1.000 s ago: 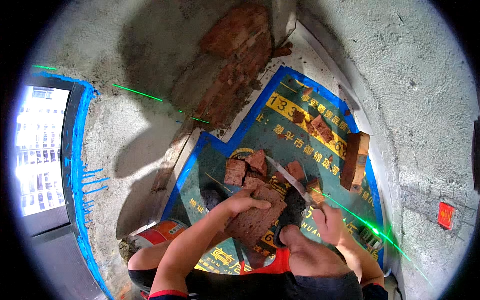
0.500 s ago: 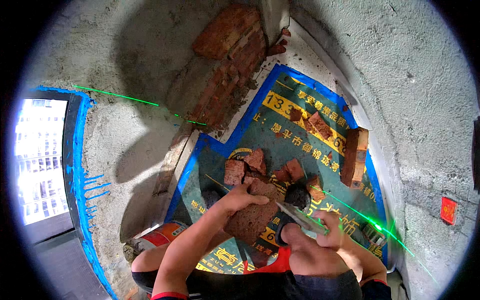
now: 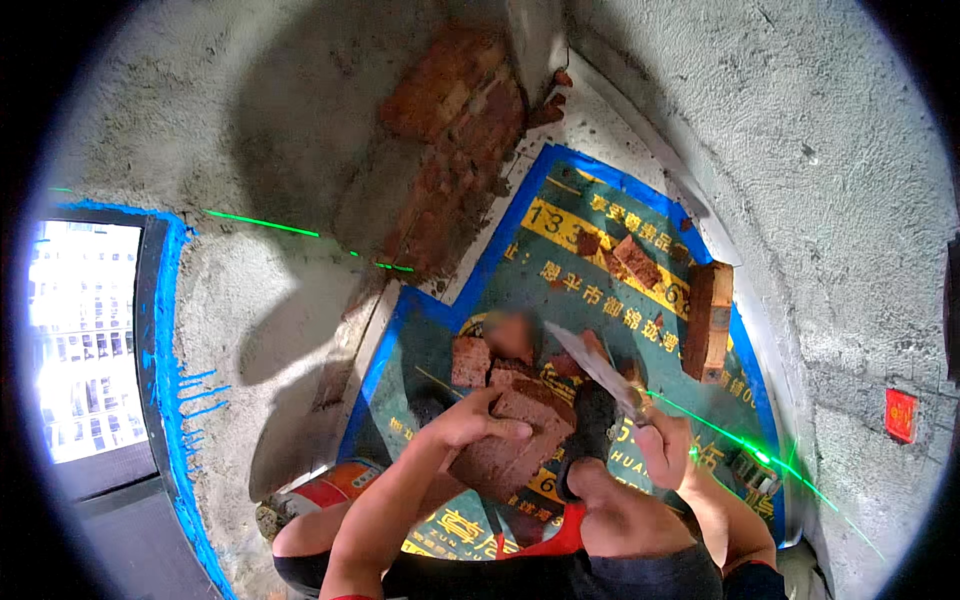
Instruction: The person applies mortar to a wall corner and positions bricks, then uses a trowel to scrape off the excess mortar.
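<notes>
My left hand (image 3: 475, 422) grips a reddish-brown brick (image 3: 520, 440) above the floor covering between my knees, thumb on its upper face. My right hand (image 3: 662, 450) is closed around the handle of a bricklayer's knife (image 3: 592, 368), whose long flat metal blade points up and to the left. The blade is apart from the held brick, beyond its right end. Just past the brick lie broken brick pieces (image 3: 471, 361), partly overlapping. Another broken piece (image 3: 575, 357) sits partly behind the blade.
A brick stack (image 3: 710, 322) stands by the right wall. More fragments (image 3: 638, 262) lie farther off on the green printed floor covering (image 3: 560, 255). Rough brickwork (image 3: 440, 170) fills the far corner. At lower left is a red-orange bucket (image 3: 335, 482); a green laser device (image 3: 757, 470) sits right.
My right hand has lifted the knife up and away, its blade swinging from beside the brick to beyond it. My left hand keeps hold of the brick, which has tilted slightly.
</notes>
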Tool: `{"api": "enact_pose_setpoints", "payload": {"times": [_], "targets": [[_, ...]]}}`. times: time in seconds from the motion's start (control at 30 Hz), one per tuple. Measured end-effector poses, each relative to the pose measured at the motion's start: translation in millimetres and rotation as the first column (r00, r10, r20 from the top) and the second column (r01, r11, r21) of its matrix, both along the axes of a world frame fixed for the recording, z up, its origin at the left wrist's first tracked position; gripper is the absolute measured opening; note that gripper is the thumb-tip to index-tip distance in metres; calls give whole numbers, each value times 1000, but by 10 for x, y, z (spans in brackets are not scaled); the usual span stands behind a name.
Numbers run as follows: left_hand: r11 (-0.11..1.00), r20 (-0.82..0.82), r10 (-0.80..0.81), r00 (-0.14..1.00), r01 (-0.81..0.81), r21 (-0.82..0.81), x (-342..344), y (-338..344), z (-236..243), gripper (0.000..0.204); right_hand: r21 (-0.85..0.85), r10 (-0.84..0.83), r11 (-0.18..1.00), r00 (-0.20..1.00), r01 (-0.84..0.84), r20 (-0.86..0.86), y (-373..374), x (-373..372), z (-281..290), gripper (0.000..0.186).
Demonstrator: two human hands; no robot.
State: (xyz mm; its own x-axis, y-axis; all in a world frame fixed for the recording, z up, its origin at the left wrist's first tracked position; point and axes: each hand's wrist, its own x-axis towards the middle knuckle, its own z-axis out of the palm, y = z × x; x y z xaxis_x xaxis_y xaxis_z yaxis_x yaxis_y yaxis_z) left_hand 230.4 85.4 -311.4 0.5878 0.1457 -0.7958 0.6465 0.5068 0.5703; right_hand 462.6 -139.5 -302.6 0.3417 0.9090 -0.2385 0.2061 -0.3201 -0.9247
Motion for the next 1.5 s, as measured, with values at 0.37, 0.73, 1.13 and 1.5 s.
{"api": "enact_pose_setpoints", "payload": {"times": [0.37, 0.73, 1.13, 1.5], "targets": [[643, 94, 724, 683, -619, -451, 102, -48, 495, 104, -281, -194, 950, 961, 134, -198, -397, -270, -377, 33], [463, 32, 677, 735, -392, -795, -76, -458, -325, 92, -86, 130, 989, 981, -119, 141, -104, -27, -130, 26], [433, -40, 645, 763, -409, -803, -222, -457, -532, 84, 28, 141, 989, 979, -146, 145, -111, -78, -242, 28], [496, -71, 582, 810, -422, -759, -311, -485, -539, 80, -84, 155, 985, 986, -150, 63, 44, 105, 264, 32]]}}
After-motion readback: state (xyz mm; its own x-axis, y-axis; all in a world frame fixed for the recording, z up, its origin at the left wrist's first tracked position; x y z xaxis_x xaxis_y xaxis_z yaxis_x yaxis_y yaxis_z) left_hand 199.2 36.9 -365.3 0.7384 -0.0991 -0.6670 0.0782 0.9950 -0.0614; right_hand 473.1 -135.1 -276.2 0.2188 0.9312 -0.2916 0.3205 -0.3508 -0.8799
